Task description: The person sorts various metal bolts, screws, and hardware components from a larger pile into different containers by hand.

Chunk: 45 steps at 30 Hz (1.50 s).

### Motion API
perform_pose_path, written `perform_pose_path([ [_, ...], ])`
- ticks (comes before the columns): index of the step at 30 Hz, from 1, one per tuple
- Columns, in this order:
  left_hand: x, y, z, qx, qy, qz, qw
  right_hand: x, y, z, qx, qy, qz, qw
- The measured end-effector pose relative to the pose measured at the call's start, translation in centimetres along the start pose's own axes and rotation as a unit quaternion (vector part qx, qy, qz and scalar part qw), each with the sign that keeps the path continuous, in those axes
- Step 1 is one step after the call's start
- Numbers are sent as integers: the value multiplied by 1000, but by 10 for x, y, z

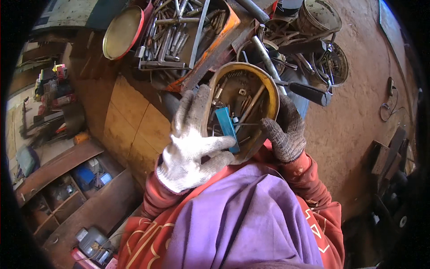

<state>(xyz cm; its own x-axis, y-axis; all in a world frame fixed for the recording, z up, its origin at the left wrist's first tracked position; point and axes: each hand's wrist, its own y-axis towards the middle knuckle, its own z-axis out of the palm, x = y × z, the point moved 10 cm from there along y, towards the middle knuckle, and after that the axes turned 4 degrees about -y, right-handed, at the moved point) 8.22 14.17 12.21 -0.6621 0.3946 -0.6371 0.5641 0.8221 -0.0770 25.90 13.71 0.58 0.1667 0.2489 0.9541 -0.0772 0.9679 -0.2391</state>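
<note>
A round yellow-rimmed metal pan sits against my lap, holding loose metal parts, including rods, a spring and a nut. My left hand, in a whitish knit glove, spans its left rim, two fingers along the outside and others reaching inside. Those inner fingers touch a flat blue case that lies tilted in the pan. My right hand, in a dirty grey glove, is closed round the right rim, thumb inside. A thin metal rod ends at that thumb; whether it is pinched is unclear.
Beyond the pan, an orange-edged tray is full of drill bits and metal pieces. A round lid stands left of it. Buckets and a black-handled tool lie right. A compartmented wooden box is at lower left.
</note>
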Motion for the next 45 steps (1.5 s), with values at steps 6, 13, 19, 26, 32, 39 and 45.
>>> perform_pose_path([
  [6,1,0,-11,-57,-6,-25,998,-8,-3,-5,-10,-40,0,999],
  [13,7,-1,6,-75,168,-24,983,-2,1,-1,1,-26,-30,999],
  [19,-5,0,-2,2,37,25,999,-6,1,-1,-5,0,1,1000],
  [26,9,-9,-30,-93,-56,-11,994,-15,0,-5,-17,-4,14,1000],
  [32,5,4,-26,-133,55,-6,990,-11,2,-3,-16,-9,11,1000],
  [39,6,42,23,-104,224,-77,966,7,1,-1,-24,-64,-29,997],
  [45,44,33,13,-207,36,-49,976,6,-5,-4,-29,-163,-60,984],
])
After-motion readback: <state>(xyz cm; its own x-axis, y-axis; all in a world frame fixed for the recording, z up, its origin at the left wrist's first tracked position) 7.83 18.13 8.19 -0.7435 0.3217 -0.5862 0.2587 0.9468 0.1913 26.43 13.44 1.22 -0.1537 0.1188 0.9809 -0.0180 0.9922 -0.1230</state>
